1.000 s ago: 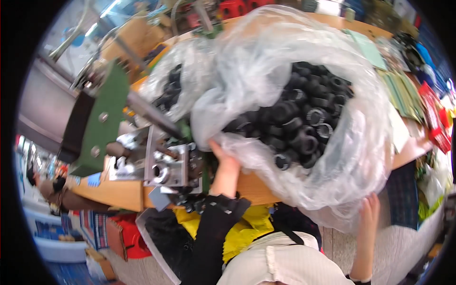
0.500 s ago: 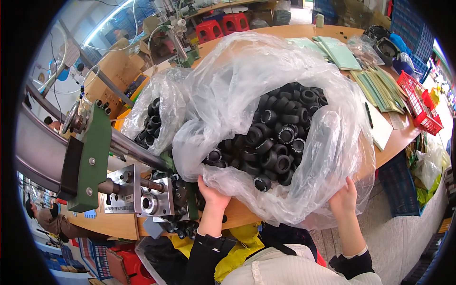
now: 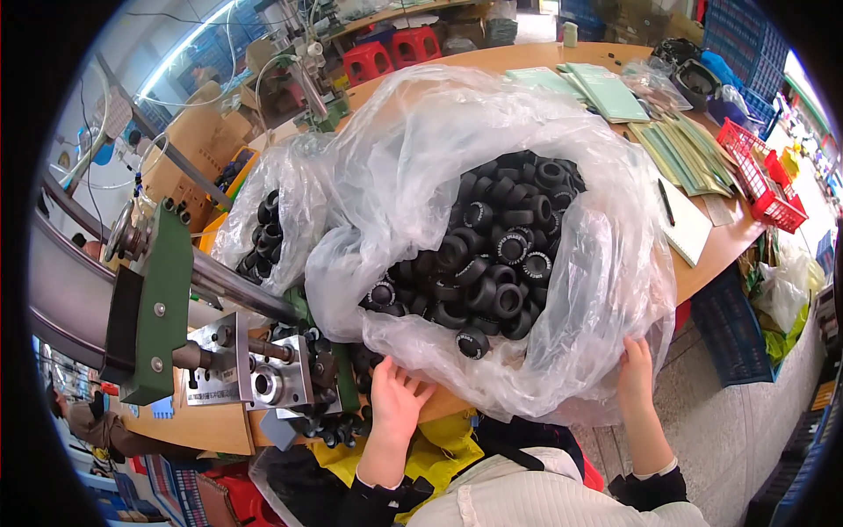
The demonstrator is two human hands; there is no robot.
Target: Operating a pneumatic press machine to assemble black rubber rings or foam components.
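Head view. One large clear plastic bag (image 3: 492, 220) sits at the near edge of the wooden table (image 3: 729, 250), mouth open, heaped with small black rubber wheels (image 3: 492, 255); too many to count, several dozen at least. Its lower bulge overhangs the near edge toward the person.

Left hand (image 3: 395, 400): fingers spread, palm flat against the bag's underside at the near edge, pinching nothing. Right hand (image 3: 637, 382): fingers laid open along the bag's lower right side, below the table edge, supporting the film; no pinch visible.

A second, smaller clear bag (image 3: 268, 215) of the same black wheels lies just beside the first, toward the table's left edge. One metal fixture with a green plate (image 3: 162, 303) stands at the near left corner. One red basket (image 3: 760, 180) at the right edge; green booklets (image 3: 606, 92) at the far side, count unclear.

Risk, as judged: bag is supported only by open palms; thin film could slip or sag and spill wheels over the near edge. One wheel (image 3: 472, 342) already sits low near the mouth.
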